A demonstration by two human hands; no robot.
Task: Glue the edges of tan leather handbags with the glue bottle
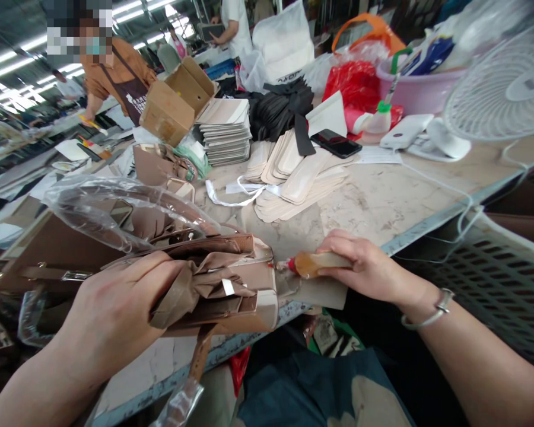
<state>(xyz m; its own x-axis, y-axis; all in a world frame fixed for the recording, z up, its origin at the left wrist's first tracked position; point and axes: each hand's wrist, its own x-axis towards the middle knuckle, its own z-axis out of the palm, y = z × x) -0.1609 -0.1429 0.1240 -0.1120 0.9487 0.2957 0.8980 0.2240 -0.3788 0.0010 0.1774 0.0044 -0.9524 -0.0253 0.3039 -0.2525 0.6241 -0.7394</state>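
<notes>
A brown handbag lies on its side at the table's front edge, its opening facing me and its handle wrapped in clear plastic. My left hand is closed on the bag's upper part, beside crumpled brown lining or paper. In my right hand is a small squeeze bottle of amber liquid with a red tip. That tip points left at the bag's end edge; whether it touches cannot be made out. The fingers of the right hand wrap round the bottle.
Flat beige pieces, a black phone and stacked panels lie beyond the bag. A white fan stands at the right, above a plastic crate. More brown bags lie left. A person stands across the table.
</notes>
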